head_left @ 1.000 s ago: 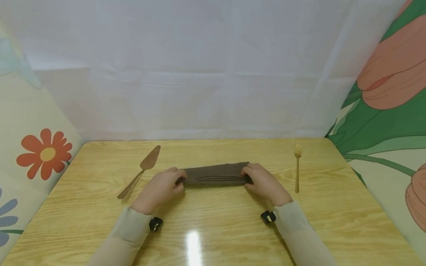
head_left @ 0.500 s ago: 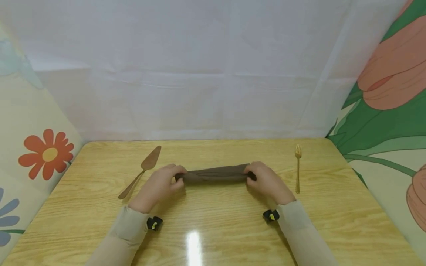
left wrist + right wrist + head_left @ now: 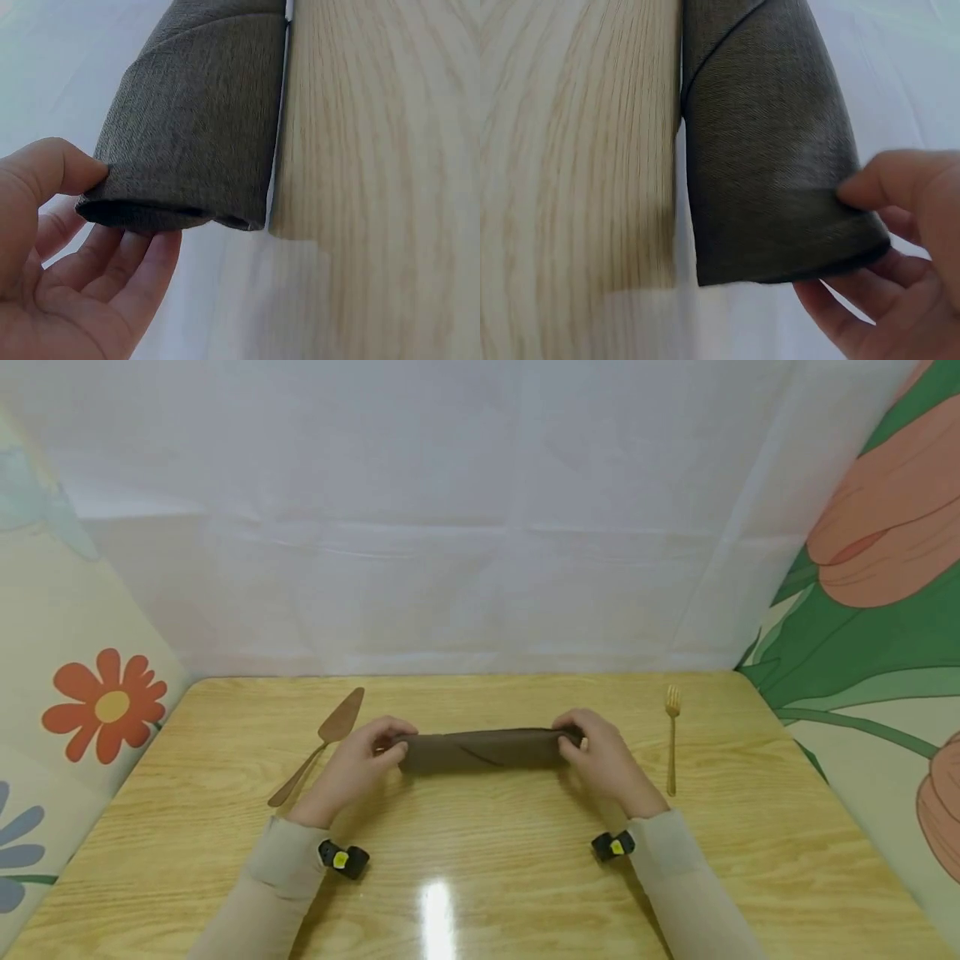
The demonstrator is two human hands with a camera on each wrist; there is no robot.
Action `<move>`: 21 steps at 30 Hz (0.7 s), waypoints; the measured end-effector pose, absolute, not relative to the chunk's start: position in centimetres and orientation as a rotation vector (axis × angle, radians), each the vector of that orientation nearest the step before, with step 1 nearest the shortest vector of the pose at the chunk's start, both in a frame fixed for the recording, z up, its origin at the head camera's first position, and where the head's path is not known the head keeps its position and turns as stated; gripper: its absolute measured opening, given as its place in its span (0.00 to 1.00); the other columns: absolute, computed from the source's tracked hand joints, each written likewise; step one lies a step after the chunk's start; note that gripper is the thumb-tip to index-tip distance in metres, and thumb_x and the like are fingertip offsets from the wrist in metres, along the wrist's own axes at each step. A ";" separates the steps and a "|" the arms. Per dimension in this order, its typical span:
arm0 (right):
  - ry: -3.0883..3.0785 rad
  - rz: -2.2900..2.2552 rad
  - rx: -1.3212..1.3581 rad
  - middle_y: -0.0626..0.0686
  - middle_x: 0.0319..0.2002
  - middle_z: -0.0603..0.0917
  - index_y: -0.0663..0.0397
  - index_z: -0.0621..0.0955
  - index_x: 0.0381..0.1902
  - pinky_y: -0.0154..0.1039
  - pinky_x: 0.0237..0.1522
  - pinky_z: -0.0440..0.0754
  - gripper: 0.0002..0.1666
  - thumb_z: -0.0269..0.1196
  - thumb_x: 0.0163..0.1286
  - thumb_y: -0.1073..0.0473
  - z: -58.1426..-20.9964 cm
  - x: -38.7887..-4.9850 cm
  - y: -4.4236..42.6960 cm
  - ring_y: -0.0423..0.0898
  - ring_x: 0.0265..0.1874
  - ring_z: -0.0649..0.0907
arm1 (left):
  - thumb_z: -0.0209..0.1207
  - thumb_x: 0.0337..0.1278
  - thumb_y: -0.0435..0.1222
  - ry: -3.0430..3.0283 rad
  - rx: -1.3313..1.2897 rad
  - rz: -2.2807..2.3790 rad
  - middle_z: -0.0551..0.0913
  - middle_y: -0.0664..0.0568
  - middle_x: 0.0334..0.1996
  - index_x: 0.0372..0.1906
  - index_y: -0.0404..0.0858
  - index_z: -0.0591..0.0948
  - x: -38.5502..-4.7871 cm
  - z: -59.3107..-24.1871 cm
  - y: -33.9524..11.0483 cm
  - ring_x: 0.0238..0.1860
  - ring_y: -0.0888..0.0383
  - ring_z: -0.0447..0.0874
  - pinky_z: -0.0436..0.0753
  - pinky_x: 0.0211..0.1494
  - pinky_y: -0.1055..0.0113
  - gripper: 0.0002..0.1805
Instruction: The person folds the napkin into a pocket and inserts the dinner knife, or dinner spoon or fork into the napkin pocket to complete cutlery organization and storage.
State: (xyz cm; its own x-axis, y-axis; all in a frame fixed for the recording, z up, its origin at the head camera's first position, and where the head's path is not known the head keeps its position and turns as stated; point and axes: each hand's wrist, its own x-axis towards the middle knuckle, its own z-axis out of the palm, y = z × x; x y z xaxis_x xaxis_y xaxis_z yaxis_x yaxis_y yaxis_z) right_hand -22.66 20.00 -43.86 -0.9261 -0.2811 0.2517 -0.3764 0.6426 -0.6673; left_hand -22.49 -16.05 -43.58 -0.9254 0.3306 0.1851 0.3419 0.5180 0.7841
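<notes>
A dark grey-brown cloth [image 3: 487, 752], rolled into a long flat bundle, stretches between both hands over the middle of the table. In the head view, my left hand [image 3: 356, 768] pinches its left end and my right hand [image 3: 603, 764] its right end. The left wrist view shows the thumb of the left hand [image 3: 82, 255] on top of the cloth [image 3: 195, 127], fingers beneath its open layered end. Likewise, in the right wrist view, the right hand [image 3: 907, 240] has its thumb on the cloth [image 3: 772, 150] and fingers underneath. The far side is hidden.
Left of the cloth lies a cake server [image 3: 322, 739], close beside the left hand. A gold fork [image 3: 672, 739] lies to the right, tines away from me. The wooden table [image 3: 480, 877] meets a white sheet [image 3: 480, 568] at its back edge.
Both hands have turned the cloth over toward me. Its stacked fold edges, visible before, have gone from sight, and a smooth face with one slanting edge now faces me.
</notes>
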 end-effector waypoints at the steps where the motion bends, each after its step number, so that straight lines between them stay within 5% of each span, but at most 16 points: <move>1: -2.702 1.189 0.528 0.58 0.50 0.83 0.60 0.82 0.51 0.54 0.52 0.81 0.10 0.60 0.74 0.66 -43.8 -22.7 20.0 0.54 0.50 0.82 | 0.57 0.72 0.29 -2.723 -0.603 -1.434 0.84 0.44 0.48 0.56 0.34 0.82 -22.5 -43.6 -16.1 0.46 0.51 0.82 0.81 0.49 0.56 0.12; 14: -2.624 1.496 0.328 0.56 0.42 0.85 0.63 0.84 0.48 0.42 0.42 0.81 0.10 0.66 0.71 0.65 -44.1 -23.3 20.4 0.48 0.38 0.82 | 0.54 0.77 0.36 -2.670 -0.550 -1.736 0.80 0.39 0.58 0.64 0.29 0.77 -22.7 -43.9 -16.4 0.52 0.55 0.81 0.84 0.52 0.66 0.19; 21: -2.741 1.622 0.197 0.57 0.45 0.87 0.62 0.86 0.48 0.40 0.44 0.83 0.12 0.68 0.70 0.61 -44.4 -23.6 20.9 0.49 0.42 0.84 | 0.52 0.78 0.34 -2.704 -0.458 -1.820 0.79 0.37 0.57 0.65 0.27 0.76 -22.6 -43.9 -16.5 0.49 0.54 0.81 0.86 0.49 0.65 0.19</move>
